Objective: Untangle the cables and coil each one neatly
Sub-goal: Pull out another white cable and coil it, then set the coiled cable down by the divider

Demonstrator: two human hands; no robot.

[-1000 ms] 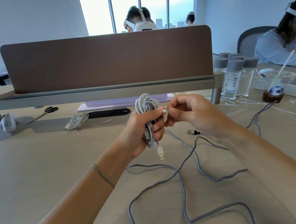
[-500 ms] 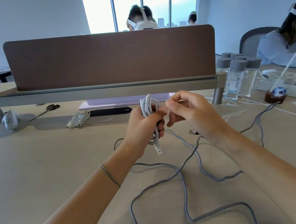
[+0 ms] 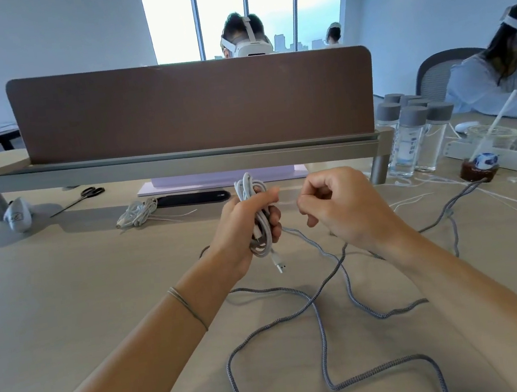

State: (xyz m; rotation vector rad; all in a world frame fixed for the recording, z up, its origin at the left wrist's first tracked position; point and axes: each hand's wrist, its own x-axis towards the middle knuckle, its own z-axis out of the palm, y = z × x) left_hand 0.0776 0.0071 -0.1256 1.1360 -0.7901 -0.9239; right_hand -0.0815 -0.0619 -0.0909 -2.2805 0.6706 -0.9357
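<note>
My left hand (image 3: 242, 231) grips a white cable (image 3: 255, 193) coiled into a long bundle, held upright above the table. Its USB plug (image 3: 280, 265) hangs below my fingers. My right hand (image 3: 344, 207) is just to the right of the bundle, fingers curled, pinching what looks like a thin white tie (image 3: 287, 197) that runs blurred to the coil. A grey braided cable (image 3: 321, 335) lies loose in wide crossing loops on the table under both hands.
A second coiled white cable (image 3: 138, 213) lies at the back left beside a black pad (image 3: 191, 198) and scissors (image 3: 86, 195). Thin white ties (image 3: 415, 199), several bottles (image 3: 414, 139) and a small cup (image 3: 480, 168) sit right. A brown divider (image 3: 192, 105) closes the far side.
My right hand has drawn away to the right from the bundle, opening a gap. The left hand lowered the coil slightly and turned it.
</note>
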